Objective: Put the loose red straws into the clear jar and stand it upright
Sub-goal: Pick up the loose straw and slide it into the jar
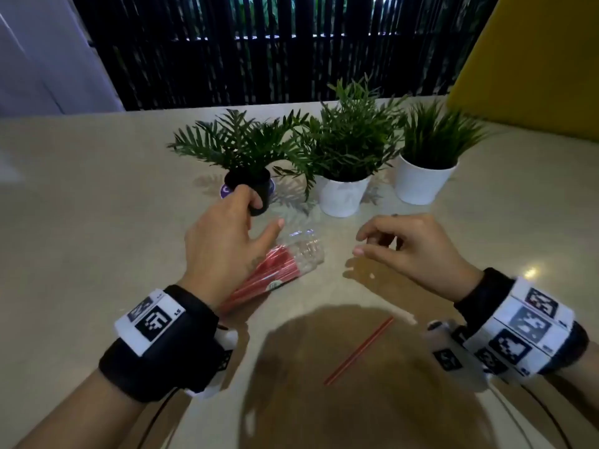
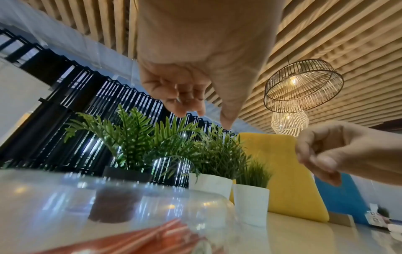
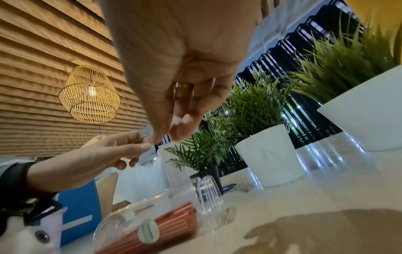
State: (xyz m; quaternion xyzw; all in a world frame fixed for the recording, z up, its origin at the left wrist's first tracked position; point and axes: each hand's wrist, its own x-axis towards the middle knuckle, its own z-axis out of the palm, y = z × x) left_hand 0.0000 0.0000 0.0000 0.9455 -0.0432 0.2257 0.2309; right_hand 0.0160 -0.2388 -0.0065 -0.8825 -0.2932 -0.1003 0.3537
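A clear jar [image 1: 299, 254] lies on its side on the beige table [image 1: 97, 222], mouth toward the plants, with a bundle of red straws [image 1: 275, 270] inside. My left hand [image 1: 259, 218] hovers just above it, fingers relaxed, thumb out, not touching it. The left wrist view shows the jar [image 2: 152, 202] and straws [image 2: 152, 237] below those hanging fingers. My right hand [image 1: 359, 244] floats to the jar's right with loosely curled fingers and holds nothing. One loose red straw [image 1: 358, 350] lies nearer me. In the right wrist view the jar [image 3: 206, 192] lies below the left hand [image 3: 97, 159].
Three potted plants stand behind the jar: a black pot [image 1: 256, 186] just past my left fingers and two white pots [image 1: 342, 196] [image 1: 421, 184]. A yellow chair back [image 1: 534, 59] rises at the far right. A dark slatted screen runs behind the table.
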